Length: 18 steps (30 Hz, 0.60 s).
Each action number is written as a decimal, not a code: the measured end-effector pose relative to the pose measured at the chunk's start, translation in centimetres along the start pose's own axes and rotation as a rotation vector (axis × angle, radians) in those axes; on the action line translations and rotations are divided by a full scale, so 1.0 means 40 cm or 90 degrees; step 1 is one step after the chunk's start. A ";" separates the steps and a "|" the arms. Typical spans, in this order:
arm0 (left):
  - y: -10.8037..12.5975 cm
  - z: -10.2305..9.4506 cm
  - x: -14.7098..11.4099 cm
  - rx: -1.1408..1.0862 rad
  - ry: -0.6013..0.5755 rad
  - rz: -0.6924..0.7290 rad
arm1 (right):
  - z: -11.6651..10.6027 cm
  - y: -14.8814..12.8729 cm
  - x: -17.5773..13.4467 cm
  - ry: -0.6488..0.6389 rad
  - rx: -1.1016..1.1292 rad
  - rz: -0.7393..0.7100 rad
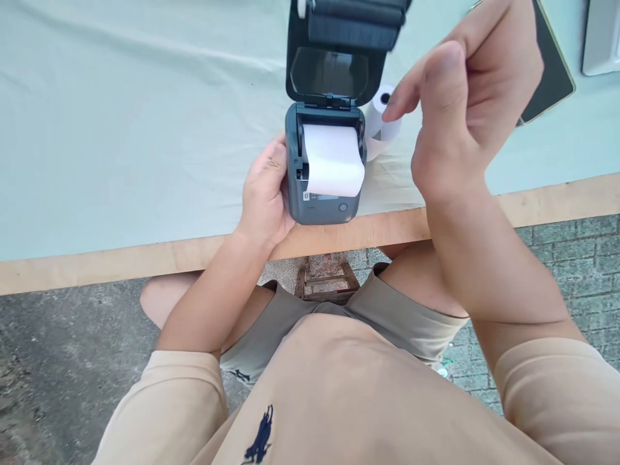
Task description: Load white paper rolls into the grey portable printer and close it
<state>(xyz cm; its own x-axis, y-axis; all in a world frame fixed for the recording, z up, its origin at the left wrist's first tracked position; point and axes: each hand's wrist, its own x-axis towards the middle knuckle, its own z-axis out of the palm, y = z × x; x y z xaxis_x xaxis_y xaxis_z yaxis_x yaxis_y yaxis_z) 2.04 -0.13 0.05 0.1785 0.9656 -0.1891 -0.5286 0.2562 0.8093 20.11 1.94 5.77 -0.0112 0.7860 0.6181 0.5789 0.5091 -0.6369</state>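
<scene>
A small dark grey thermal printer point(320, 210) is gripped at its left side by my left hand point(266, 194), over the table's front edge. Its lid point(334, 71) is swung up, showing a black roller. Inside the bay sits a white paper roll point(332, 155), its loose end draped over the printer's front. My right hand point(465, 97) is raised to the right of the printer, index finger stretched out and thumb apart from it, with nothing visible held. Behind that fingertip, a second white paper roll point(375, 116) lies against the printer's right side.
A pale cloth point(121, 129) covers the table, leaving a bare wooden front edge point(97, 258). A dark flat phone or tablet point(549, 77) lies partly behind my right hand. Part of a light grey object point(603, 39) shows at the top right. A wooden stool frame point(327, 284) stands below.
</scene>
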 end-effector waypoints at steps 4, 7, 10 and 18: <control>0.000 0.004 -0.005 0.005 0.017 0.009 | -0.004 -0.026 0.007 -0.148 -0.100 -0.029; 0.000 0.008 -0.008 0.014 0.022 0.008 | -0.001 -0.048 0.028 -0.364 -0.266 -0.017; 0.000 0.010 -0.008 0.017 0.027 0.001 | 0.011 -0.072 0.052 -0.519 -0.411 0.004; 0.012 0.017 -0.012 -0.076 0.009 -0.013 | 0.030 -0.098 0.062 -0.569 -0.461 0.044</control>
<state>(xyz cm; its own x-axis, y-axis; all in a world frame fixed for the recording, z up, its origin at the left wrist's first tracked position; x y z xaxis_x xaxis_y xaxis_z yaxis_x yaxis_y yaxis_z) 2.26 -0.49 0.88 0.1785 0.9605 -0.2134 -0.6206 0.2782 0.7331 16.83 2.31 9.22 -0.3681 0.9193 -0.1391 0.9297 0.3625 -0.0644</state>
